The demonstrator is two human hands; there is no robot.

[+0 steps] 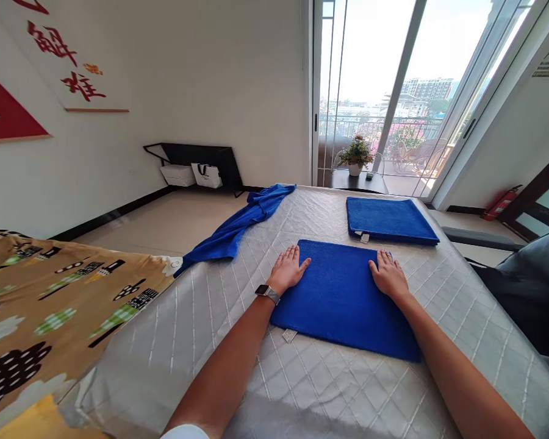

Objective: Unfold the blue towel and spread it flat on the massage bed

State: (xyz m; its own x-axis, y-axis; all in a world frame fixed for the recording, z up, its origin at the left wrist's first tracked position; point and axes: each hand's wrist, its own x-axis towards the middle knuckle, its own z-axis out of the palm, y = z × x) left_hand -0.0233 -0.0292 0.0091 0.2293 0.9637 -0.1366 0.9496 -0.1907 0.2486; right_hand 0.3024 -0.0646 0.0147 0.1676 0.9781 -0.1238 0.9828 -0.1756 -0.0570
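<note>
A folded blue towel [343, 299] lies flat on the grey quilted mattress [238, 341] in front of me. My left hand [287, 269], with a watch on its wrist, rests palm down at the towel's far left corner, fingers spread. My right hand [388, 274] presses flat on the towel's far right part. Neither hand grips anything. A second folded blue towel [388, 221] lies farther back on the right. An unfolded blue towel [240, 225] is draped over the mattress's far left edge.
A brown patterned blanket [50, 311] covers the left side. Beyond the mattress stand a black rack with white bags [196, 167], a small table with a potted plant [357, 155] and glass balcony doors. A dark chair [526, 280] is at the right.
</note>
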